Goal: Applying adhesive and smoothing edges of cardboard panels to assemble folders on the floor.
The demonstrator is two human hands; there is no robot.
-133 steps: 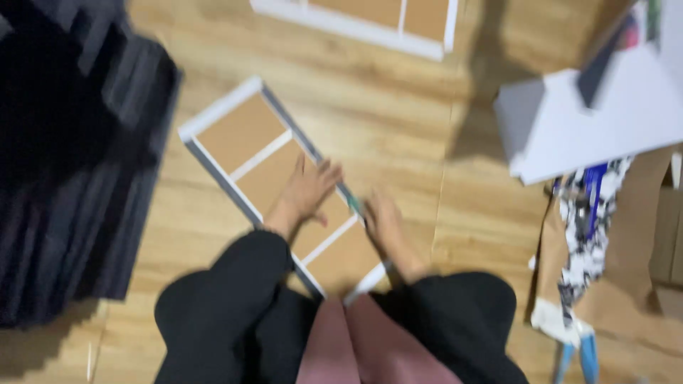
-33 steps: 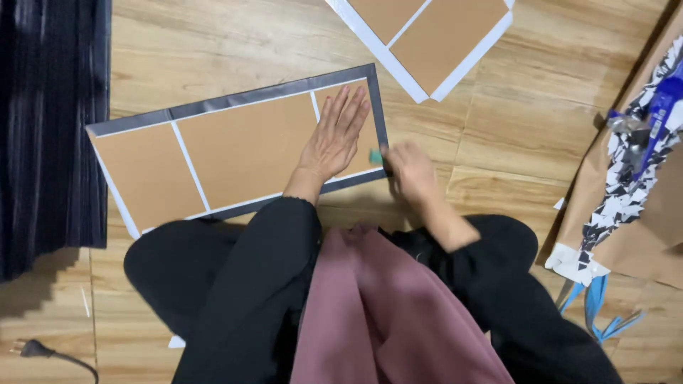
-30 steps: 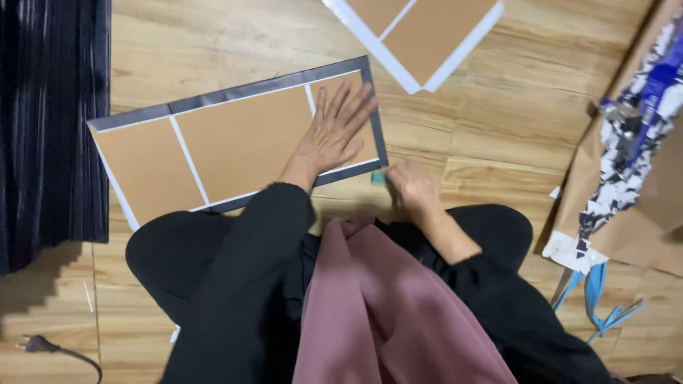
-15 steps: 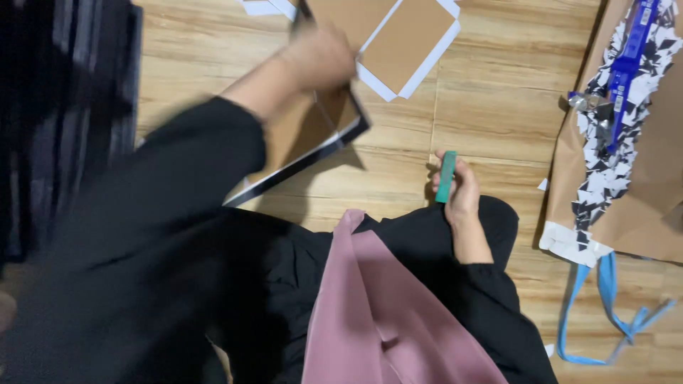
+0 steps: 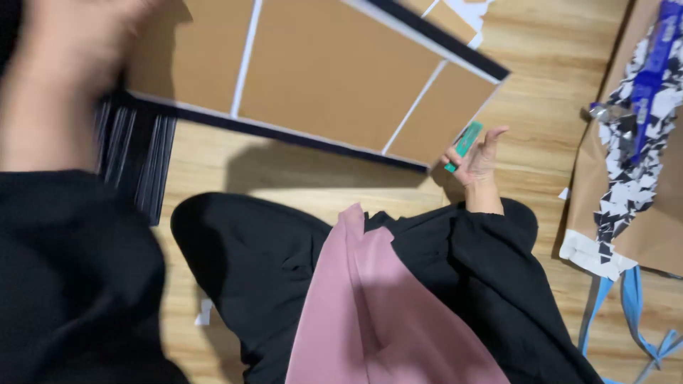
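Up at the floor's far-left edge, the blurred left hand (image 5: 67, 53) lifts a brown cardboard panel (image 5: 320, 71) edged in black and white, its grip too smeared to tell. Beside the panel's near-right corner, the right hand (image 5: 478, 160) clasps a small green cutter (image 5: 464, 144). At the right edge a brown paper bag (image 5: 654, 235) holds black-and-white scraps (image 5: 629, 171). Dark folded sheets (image 5: 139, 160) lie stacked on the wooden floor (image 5: 541, 92).

Brown paper bag (image 5: 658, 227) lies at right.
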